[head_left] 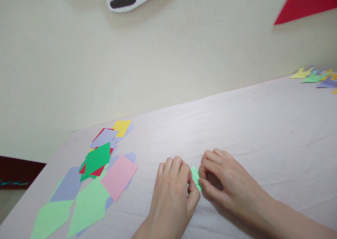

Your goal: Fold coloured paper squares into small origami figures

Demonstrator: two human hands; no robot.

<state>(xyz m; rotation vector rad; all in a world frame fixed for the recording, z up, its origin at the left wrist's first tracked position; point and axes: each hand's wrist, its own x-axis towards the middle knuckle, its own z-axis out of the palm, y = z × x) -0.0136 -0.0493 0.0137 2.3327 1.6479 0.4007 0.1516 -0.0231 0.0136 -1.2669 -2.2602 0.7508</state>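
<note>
A small light green folded paper (195, 176) is held between my two hands, just above or on the pale cloth. My left hand (173, 188) pinches its left edge between thumb and forefinger. On the opposite side, my right hand (223, 177) grips the edge with thumb and fingertips, the other fingers curled. Most of the paper is covered by the fingers, so its full shape is hidden.
Coloured paper squares lie spread at the left, among them a pink sheet (119, 177), a dark green sheet (98, 159) and light green sheets (89, 205). Several folded paper birds (314, 77) stand at the far right of the cloth-covered table (237, 119), near the wall (168, 56).
</note>
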